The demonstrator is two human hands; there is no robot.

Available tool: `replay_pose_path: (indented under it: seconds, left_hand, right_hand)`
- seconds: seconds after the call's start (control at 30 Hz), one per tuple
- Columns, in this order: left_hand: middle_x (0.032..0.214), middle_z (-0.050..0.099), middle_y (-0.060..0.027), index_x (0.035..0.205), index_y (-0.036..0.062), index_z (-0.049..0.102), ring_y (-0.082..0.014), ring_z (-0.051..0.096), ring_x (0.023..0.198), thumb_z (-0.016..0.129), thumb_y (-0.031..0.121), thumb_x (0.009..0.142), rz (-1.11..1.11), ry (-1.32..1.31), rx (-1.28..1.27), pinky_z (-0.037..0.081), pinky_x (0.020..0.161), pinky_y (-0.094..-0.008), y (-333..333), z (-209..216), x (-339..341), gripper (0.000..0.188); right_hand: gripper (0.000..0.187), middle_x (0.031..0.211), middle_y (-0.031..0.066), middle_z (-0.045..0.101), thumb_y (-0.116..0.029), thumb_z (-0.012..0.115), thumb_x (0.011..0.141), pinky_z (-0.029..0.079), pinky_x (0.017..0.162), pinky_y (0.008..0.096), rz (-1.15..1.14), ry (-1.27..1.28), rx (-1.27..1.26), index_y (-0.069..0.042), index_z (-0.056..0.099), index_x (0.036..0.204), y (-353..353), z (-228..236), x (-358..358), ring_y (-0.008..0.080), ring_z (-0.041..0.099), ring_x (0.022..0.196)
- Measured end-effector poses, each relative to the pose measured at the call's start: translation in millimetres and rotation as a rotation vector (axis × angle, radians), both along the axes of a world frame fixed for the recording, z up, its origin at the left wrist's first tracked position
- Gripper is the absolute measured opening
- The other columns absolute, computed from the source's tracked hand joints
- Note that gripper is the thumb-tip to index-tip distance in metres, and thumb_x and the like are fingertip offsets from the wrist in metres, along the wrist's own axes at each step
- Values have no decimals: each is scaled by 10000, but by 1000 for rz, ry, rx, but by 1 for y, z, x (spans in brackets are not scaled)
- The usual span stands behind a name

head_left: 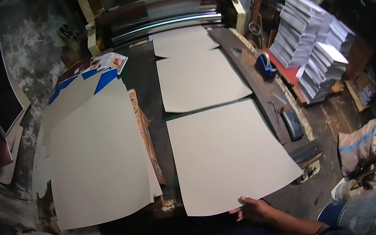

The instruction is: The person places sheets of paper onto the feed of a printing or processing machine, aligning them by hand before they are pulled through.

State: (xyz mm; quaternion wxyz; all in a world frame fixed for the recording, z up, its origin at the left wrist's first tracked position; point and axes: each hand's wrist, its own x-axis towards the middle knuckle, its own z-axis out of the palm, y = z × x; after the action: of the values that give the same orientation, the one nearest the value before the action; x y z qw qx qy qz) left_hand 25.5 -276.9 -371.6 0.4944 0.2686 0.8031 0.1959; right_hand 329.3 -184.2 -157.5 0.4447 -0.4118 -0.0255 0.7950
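A: Head cam: right hand (255, 210) pinching the near edge of a beige sheet (230, 157), thumb on top, fingers under.
B: Sheet's where?
A: Near end of the machine bed (151, 98), 2 more sheets (199, 79) behind it twd the roller (162, 12). Beige stack (99, 160) on the left edge. Left hand not visible.
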Motion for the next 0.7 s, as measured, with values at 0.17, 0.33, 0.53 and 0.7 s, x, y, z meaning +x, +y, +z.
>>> replay_pose_path:
  seconds: [0.17, 0.33, 0.53, 0.7]
  left_hand:
    - [899, 646, -126, 976, 11, 605, -159, 631, 809, 498, 311, 998, 116, 120, 170, 498, 772, -311, -13, 12, -40, 319]
    - [666, 500, -19, 793, 45, 536, -109, 454, 569, 510, 286, 989, 77, 391, 1110, 419, 610, -256, 150, 238, -66, 312]
    - [932, 639, -98, 957, 14, 631, -265, 600, 875, 873, 495, 553, -850, 366, 1410, 481, 792, -383, 261, 407, -54, 672]
    - [960, 650, -71, 989, 19, 636, -204, 646, 925, 925, 313, 569, -932, -42, 987, 490, 869, -329, 299, 383, -57, 589]
  right_hand:
    - [338, 1125, 273, 619, -378, 489, 992, 521, 801, 404, -36, 51, 50, -72, 463, 1134, 28, -5, -2, 216, 616, 800]
    - [241, 1171, 238, 607, -379, 479, 998, 521, 819, 399, -76, 98, 74, -139, 474, 975, 63, -16, 18, 205, 610, 829]
    - [417, 1171, 198, 611, -427, 442, 999, 531, 808, 393, -94, 53, 166, -91, 446, 1245, 111, -20, 31, 189, 607, 823]
    - [474, 1144, 183, 620, -459, 455, 979, 523, 788, 394, -140, 33, 227, -86, 428, 1272, 142, -23, 28, 187, 586, 777]
